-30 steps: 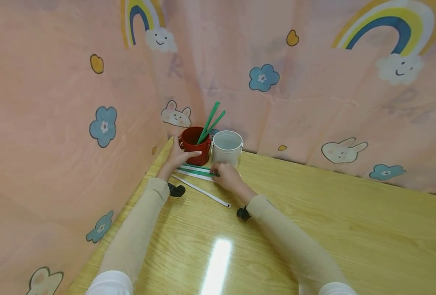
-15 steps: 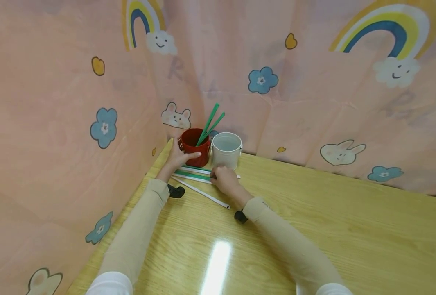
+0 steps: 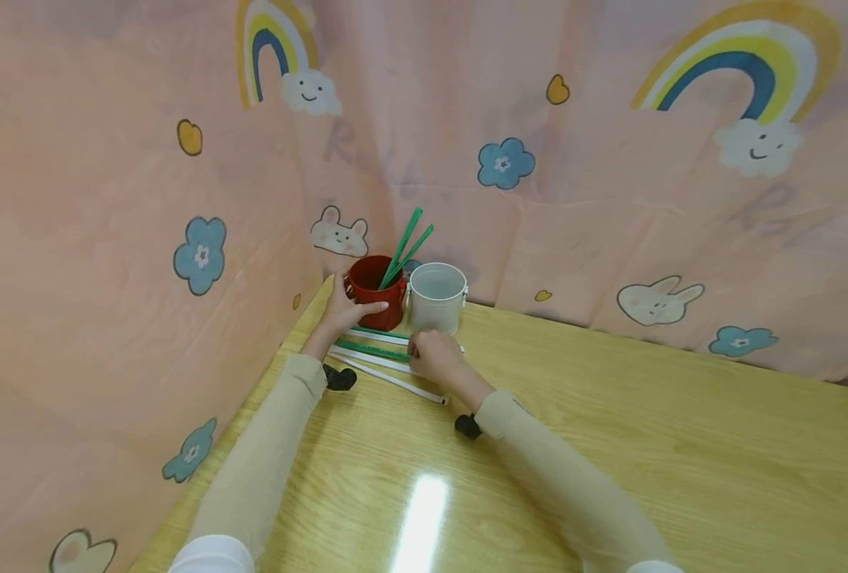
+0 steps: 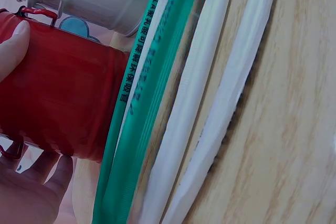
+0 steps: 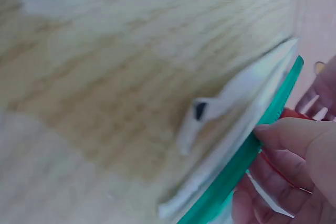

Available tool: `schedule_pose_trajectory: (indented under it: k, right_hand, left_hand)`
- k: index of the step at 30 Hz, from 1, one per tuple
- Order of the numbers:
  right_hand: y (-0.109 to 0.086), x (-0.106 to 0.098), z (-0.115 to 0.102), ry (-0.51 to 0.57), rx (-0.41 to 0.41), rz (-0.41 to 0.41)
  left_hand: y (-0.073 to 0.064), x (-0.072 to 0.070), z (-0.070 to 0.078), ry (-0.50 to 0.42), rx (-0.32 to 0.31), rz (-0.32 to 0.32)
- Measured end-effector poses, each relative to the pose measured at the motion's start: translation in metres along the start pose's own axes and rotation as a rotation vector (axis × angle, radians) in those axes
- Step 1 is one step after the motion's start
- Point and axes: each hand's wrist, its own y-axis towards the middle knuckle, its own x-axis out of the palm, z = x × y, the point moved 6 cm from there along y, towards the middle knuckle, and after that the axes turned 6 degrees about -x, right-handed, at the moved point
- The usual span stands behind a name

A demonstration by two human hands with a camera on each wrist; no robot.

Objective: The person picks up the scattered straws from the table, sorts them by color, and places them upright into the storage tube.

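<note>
My left hand (image 3: pixel 342 310) holds the small red bucket (image 3: pixel 386 310) from its left side, thumb across the front. Two green wrapped straws (image 3: pixel 405 247) lean inside that bucket. In front of it, green straws and white cable ties lie side by side on the table. My right hand (image 3: pixel 439 360) pinches one green wrapped straw (image 3: pixel 373 348) between thumb and fingers, as the right wrist view also shows. Printed lettering marks the green wrapper (image 4: pixel 152 72) in the left wrist view. The nearest white cable tie (image 3: pixel 395 380) lies a little apart, its square head toward the right.
A small white bucket (image 3: pixel 438 312) stands just right of the red one, near the back edge. The wooden table (image 3: pixel 610 430) extends to the right. A pink patterned curtain (image 3: pixel 574 223) hangs behind and along the left side.
The right hand has drawn the pinched straw slightly toward me, widening its gap from the straw and tie behind. The left hand stays at the red bucket. The head view has tilted slightly.
</note>
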Motion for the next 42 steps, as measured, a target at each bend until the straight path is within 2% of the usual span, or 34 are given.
schedule_pose_trajectory:
  k: [4,7,11,14,23,28,34,39,42]
  right_hand:
    - [-0.006,-0.011,-0.002,-0.014,0.018,-0.015]
    - [-0.012,-0.022,-0.004,-0.027,0.021,-0.012]
    - [-0.018,-0.032,-0.001,-0.019,0.018,-0.019]
    - [-0.023,-0.036,0.004,-0.008,0.025,-0.045]
    - [-0.039,-0.046,0.019,-0.004,0.063,-0.138]
    - [-0.043,-0.054,0.021,-0.011,0.050,-0.148]
    - [-0.041,-0.066,0.014,0.070,-0.048,-0.066]
    - [-0.037,-0.076,0.016,0.223,-0.053,0.047]
    - [-0.035,-0.083,0.016,0.265,-0.070,0.091]
  left_hand:
    - [0.001,0.000,-0.001,-0.012,0.001,0.002]
    - [-0.006,0.000,0.010,-0.034,-0.016,-0.017]
    - [-0.008,0.000,0.013,-0.020,-0.020,-0.020]
    - [0.000,-0.001,0.002,0.005,0.001,0.000]
    - [0.000,-0.001,0.002,0.037,-0.001,-0.009]
    - [-0.001,-0.001,0.001,0.011,-0.009,-0.022]
    - [-0.003,-0.006,-0.001,0.021,-0.019,-0.006]
    - [-0.002,-0.005,0.001,0.022,-0.014,-0.008]
    - [0.000,-0.001,0.001,0.028,-0.013,-0.013]
